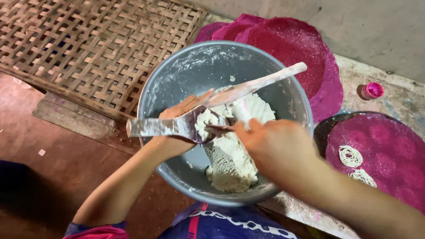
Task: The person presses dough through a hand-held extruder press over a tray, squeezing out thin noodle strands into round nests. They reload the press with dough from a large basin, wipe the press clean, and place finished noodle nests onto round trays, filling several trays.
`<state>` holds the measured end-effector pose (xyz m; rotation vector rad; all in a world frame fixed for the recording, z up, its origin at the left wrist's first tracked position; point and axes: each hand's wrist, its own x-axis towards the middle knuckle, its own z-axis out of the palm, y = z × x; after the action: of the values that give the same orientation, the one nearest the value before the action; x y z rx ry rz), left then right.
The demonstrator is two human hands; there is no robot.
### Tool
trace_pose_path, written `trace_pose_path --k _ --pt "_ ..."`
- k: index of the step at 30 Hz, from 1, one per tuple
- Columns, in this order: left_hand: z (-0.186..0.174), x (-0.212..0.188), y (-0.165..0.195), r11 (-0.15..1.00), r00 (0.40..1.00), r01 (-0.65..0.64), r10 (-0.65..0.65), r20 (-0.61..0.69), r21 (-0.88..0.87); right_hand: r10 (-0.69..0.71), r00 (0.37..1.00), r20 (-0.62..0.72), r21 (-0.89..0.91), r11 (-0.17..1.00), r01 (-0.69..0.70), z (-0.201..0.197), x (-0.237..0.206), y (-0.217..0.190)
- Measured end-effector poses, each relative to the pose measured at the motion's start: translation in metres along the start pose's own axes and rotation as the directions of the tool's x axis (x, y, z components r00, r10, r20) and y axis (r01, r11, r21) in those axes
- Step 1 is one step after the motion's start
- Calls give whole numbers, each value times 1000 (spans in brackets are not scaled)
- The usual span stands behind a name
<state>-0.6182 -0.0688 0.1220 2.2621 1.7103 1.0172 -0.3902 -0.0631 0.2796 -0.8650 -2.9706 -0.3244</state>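
Note:
A grey metal bowl (175,80) stands in front of me with a lump of white dough (229,159) inside. My left hand (180,112) grips a flour-coated wooden paddle (270,78) that slants up to the bowl's far right rim. My right hand (274,148) is over the bowl's right side, shut on the dark handle of a flat metal blade (158,127). The blade reaches left across my left hand and past the rim. Dough clings where blade and paddle meet.
A woven bamboo mat (71,30) lies at the upper left. Stacked magenta round trays (301,45) sit behind the bowl. Another magenta tray (403,167) at the right carries two coils of white noodle (350,156). A small pink cap (374,90) lies near the wall.

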Motion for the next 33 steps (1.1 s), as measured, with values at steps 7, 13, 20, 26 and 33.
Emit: trace_pose_path --k 7,13,20,26,33 --pt "13 -2 -19 980 962 149 -175 -208 -135 248 956 -154 347 920 -183 29 -23 10" --pt "12 0 -16 1000 924 -12 20 -382 22 300 886 -353 815 564 134 140 -9 -17" --pt "-2 6 -9 968 945 35 49 -324 248 413 895 170 937 213 -276 185 -22 16" --pt "17 19 -37 946 901 317 -322 -292 -66 332 933 -138 888 458 -32 199 -16 4" --pt "62 6 -52 267 891 189 -452 50 -945 118 988 -104 759 651 2 208 -52 39"
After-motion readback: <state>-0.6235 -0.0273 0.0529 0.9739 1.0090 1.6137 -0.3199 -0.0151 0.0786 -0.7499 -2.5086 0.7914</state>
